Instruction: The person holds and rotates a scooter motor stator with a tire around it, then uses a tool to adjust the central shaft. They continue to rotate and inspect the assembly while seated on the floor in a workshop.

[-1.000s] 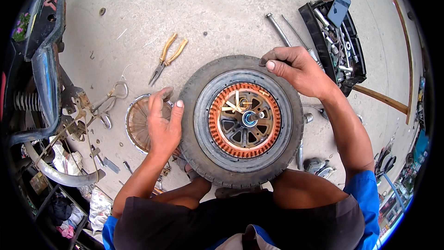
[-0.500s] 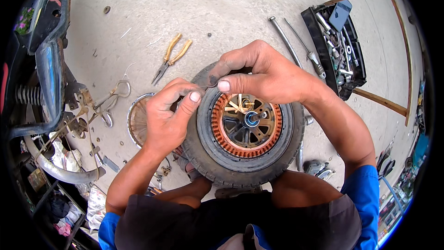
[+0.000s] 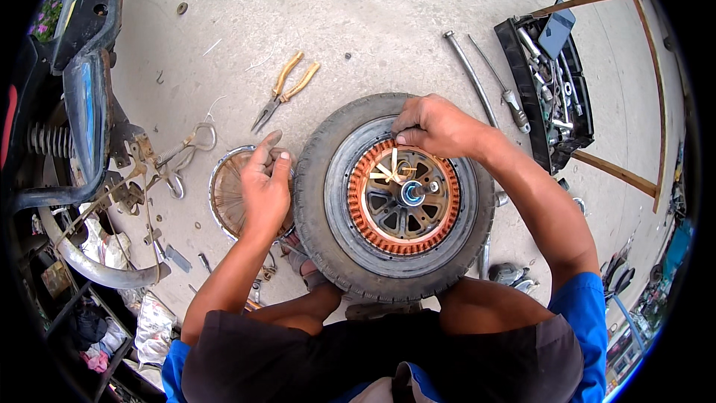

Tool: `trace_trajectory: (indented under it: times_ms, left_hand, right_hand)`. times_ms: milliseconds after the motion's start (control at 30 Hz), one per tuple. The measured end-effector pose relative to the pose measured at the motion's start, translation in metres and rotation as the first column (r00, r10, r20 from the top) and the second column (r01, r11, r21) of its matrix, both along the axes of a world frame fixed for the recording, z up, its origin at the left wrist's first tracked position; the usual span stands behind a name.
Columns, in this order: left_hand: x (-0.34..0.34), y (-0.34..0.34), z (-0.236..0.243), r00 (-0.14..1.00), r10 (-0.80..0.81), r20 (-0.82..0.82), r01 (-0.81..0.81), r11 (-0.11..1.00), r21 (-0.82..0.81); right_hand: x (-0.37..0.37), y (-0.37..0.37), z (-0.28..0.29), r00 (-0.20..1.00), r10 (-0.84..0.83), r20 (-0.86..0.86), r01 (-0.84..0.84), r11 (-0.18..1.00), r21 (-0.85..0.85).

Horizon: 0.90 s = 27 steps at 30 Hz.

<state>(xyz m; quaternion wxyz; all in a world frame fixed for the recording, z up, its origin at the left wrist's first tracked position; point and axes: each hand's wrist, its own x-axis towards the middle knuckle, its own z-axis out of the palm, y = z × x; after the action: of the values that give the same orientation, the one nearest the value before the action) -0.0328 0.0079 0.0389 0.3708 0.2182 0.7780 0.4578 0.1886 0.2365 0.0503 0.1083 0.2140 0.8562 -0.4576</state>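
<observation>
Between my knees lies a wheel with a black tyre [image 3: 319, 254], its hub opened. Inside the rim sits a ring of copper windings [image 3: 362, 227] around a spoked centre with a protruding axle [image 3: 425, 189]. Pale strips and loose wires [image 3: 389, 169] stick up near that axle. My right hand [image 3: 440, 127] is at the upper rim, thumb and fingers pinched together by the windings; whatever they hold is hidden. To the left of the tyre, my left hand [image 3: 266, 186] is raised with thumb and forefinger apart, above a round metal cover [image 3: 227, 198].
Yellow-handled pliers [image 3: 283, 89] lie beyond the wheel. On the right are a metal bar [image 3: 470, 75], a screwdriver [image 3: 511, 104] and a black toolbox [image 3: 514, 52] with a phone [image 3: 556, 33] on it. A vehicle frame [image 3: 78, 119] stands at left.
My hands have parted from the fine wire stretched between them. The left drew back toward the round cover; the right came down to the windings' upper edge.
</observation>
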Motion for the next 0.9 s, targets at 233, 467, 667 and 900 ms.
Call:
trace_trajectory:
  times_ms: [233,467,667,900]
  left_hand:
    - [0.005,-0.001,-0.006,0.997,-0.066,-0.027,0.065,0.997,-0.032]
    - [0.007,-0.004,-0.013,0.998,-0.065,-0.02,0.065,0.998,-0.002]
    - [0.008,-0.003,-0.011,0.996,-0.077,-0.05,0.076,0.997,-0.015]
    - [0.008,-0.005,-0.017,0.995,-0.078,-0.055,0.077,0.997,-0.006]
  right_hand:
    - [-0.001,-0.006,-0.011,0.999,-0.008,-0.031,0.007,1.0,-0.011]
    - [-0.006,-0.009,-0.008,1.0,0.008,0.002,-0.008,1.0,-0.019]
    - [-0.003,-0.011,-0.017,0.999,-0.036,0.003,0.036,0.999,-0.029]
    - [-0.006,-0.012,-0.013,0.997,-0.062,0.048,0.064,0.996,-0.063]
